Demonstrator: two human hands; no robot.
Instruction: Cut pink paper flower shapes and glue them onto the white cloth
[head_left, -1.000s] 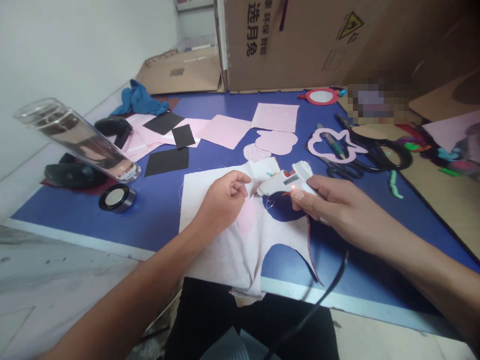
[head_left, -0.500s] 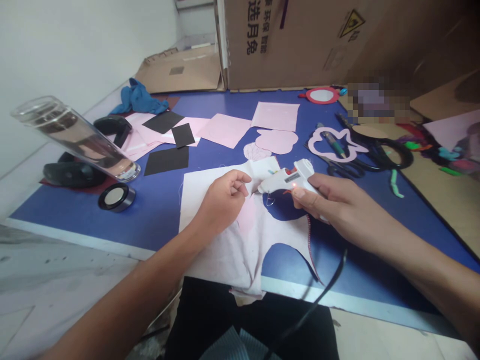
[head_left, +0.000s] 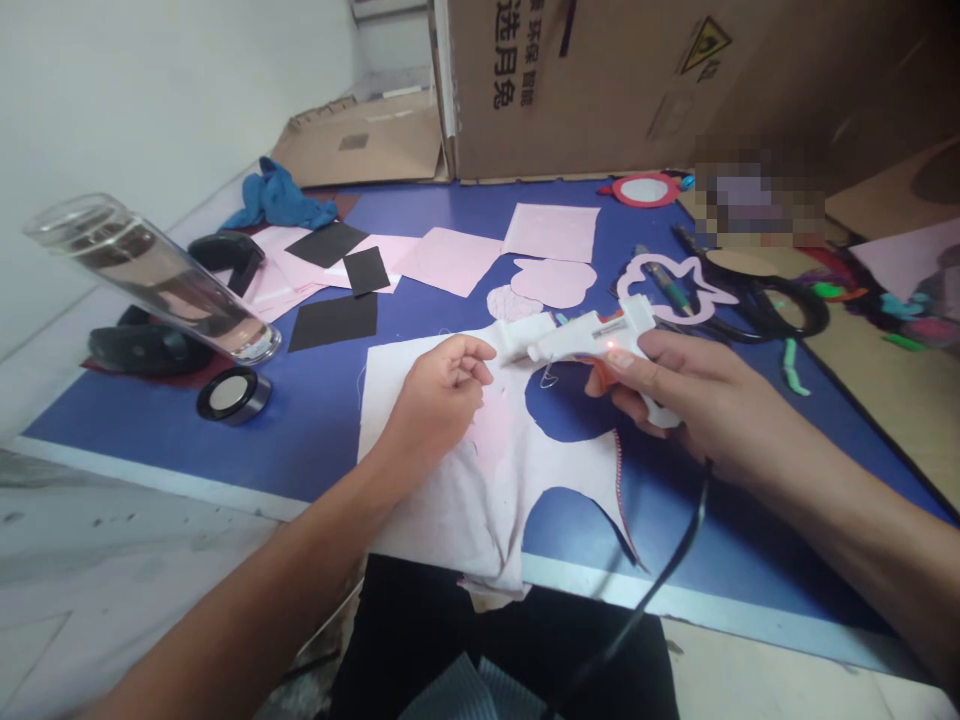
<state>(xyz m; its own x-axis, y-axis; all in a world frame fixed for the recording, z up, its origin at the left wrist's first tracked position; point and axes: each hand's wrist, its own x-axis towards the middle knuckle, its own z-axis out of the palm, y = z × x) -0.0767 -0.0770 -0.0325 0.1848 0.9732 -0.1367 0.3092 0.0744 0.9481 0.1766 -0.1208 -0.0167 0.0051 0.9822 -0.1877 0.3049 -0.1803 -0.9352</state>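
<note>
My right hand (head_left: pixel 675 390) is wrapped round the handle of a white hot glue gun (head_left: pixel 592 335) with an orange trigger and a small lit red light. The gun's nozzle points left, close to the fingertips of my left hand (head_left: pixel 442 395). Those fingers are curled inward; whatever they may pinch is too small or hidden to name. Beneath both hands lies a whitish cloth piece (head_left: pixel 420 500) with curved cut-outs and a red-stitched edge. A pale pink patch (head_left: pixel 493 430) rests on the cloth beside my left hand.
Left on the blue table (head_left: pixel 315 440) a glass water bottle (head_left: pixel 172 285) leans above its black lid (head_left: pixel 232 395). Pink sheets (head_left: pixel 450 262) and black squares (head_left: pixel 334 322) lie behind the cloth. Scissors (head_left: pixel 787 308) and a pink cut-out frame (head_left: pixel 634 275) are at right. A cardboard box (head_left: pixel 600 100) stands behind.
My right hand has drawn the glue gun a little to the right, its nozzle farther from my left fingers. The left hand has shifted only slightly; the cloth lies as before.
</note>
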